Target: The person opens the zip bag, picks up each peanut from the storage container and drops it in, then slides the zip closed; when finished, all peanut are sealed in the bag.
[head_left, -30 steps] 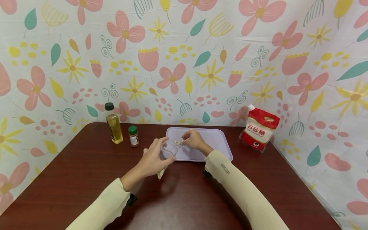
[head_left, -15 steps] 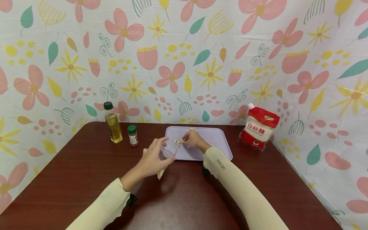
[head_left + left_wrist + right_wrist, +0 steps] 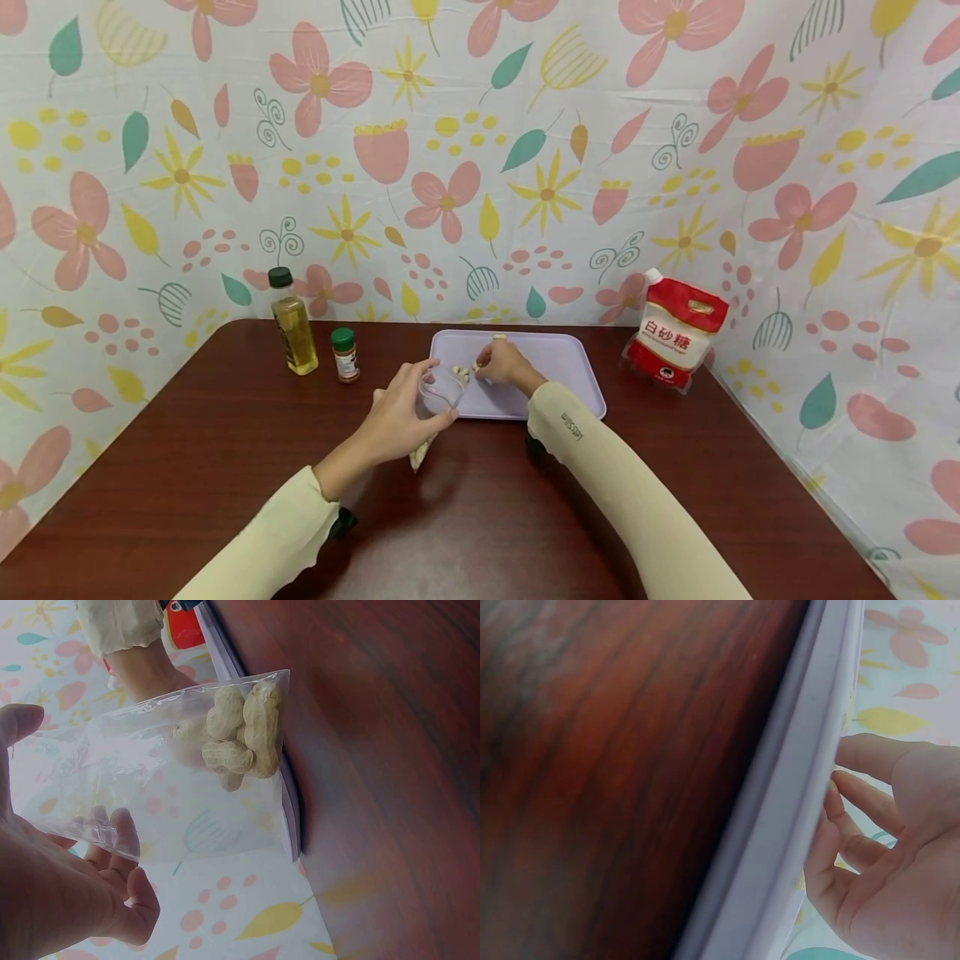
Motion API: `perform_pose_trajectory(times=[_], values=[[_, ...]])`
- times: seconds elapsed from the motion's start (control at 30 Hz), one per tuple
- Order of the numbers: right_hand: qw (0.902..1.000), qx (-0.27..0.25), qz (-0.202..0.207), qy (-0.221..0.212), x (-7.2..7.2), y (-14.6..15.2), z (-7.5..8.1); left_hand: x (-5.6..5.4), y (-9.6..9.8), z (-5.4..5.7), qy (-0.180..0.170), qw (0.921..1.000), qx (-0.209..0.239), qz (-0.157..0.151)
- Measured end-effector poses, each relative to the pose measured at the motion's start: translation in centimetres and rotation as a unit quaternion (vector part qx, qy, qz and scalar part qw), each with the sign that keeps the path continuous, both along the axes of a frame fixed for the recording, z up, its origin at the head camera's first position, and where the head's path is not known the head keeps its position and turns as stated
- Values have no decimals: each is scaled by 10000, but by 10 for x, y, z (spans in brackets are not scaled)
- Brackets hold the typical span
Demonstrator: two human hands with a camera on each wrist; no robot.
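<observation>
**Peanuts at Bag and Tray: Position and Grip**

Loose peanuts [image 3: 461, 374] lie on the left part of the lilac tray [image 3: 558, 379], just right of the bag mouth. A single peanut [image 3: 476, 367] sits slightly right of this group, at the fingertips of the right hand [image 3: 510, 367]. Several bagged peanuts [image 3: 259, 735] are gathered at the bottom of the clear plastic bag [image 3: 157, 739], well clear of the fingers that hold it.

Left hand [image 3: 402, 419]: clamped on the bag at its upper end. The thumb and fingers are set wide across the mouth, which stands open; the bag hangs below the palm, at the near left corner of the tray.

Right hand: over the tray, fingers bent and drawn toward the thumb at the single peanut. The tray rim hides the tips in the right wrist view; whether the peanut is pinched or only touched cannot be told.

Surroundings: an oil bottle [image 3: 296, 335] and a green-capped jar [image 3: 346, 358] stand at left; a red pouch [image 3: 672, 335] stands at right.
</observation>
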State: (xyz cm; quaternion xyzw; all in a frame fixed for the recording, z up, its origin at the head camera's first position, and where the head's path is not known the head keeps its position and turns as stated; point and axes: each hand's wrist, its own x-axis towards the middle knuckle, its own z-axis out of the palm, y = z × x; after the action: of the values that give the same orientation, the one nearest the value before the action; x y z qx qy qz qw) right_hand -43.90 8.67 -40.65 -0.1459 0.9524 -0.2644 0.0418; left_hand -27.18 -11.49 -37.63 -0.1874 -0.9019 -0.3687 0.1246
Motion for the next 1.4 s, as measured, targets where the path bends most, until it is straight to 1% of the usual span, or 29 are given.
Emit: perform_pose_trajectory(times=[0.27,0.53,1.0,1.13,1.4], values=[[10000,25,-37,-5,1,1,-1,0,0,-1,-67,10000,20,-33],[9999,112,-76,3,-1,3,-4,2,0,1,-45,10000,-6,-22],[9995,106,126,271,7,8,3,3,-1,3,-35,10000,22,-57],[9990,-8,230,396,11,8,8,3,-1,3,-28,10000,28,-74],[9947,-624,560,598,29,9,23,5,0,4,-73,10000,15,-39]])
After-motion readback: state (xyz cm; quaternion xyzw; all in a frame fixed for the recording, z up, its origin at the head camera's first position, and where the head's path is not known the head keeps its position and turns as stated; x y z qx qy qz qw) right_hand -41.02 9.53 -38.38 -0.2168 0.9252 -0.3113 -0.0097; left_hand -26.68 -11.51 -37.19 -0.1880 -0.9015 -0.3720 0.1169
